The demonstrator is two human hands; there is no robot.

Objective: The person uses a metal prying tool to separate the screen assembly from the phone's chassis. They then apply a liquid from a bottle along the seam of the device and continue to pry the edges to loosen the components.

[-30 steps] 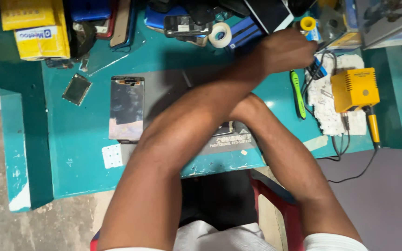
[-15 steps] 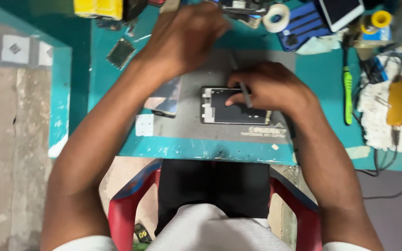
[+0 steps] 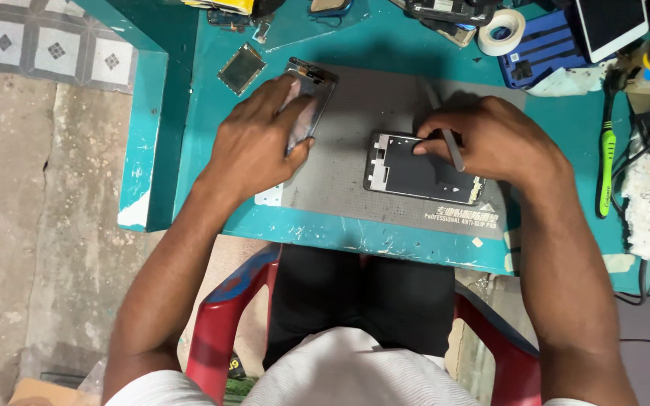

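An opened phone frame lies on a grey work mat on the teal table. My right hand rests over the frame's right part and grips a thin grey tool, fingertips at the frame's top edge. My left hand lies at the mat's left edge with its fingers on a detached phone screen panel, which is tilted and partly hidden under the fingers.
A small square part lies left of the mat. At the back stand a tape roll, a blue tray and a white tablet. A green-handled tool, cables and a cloth crowd the right side. Red chair below.
My arms have uncrossed. The left hand came down from the back of the table onto the screen panel, and the right hand stayed on the phone frame with the tool.
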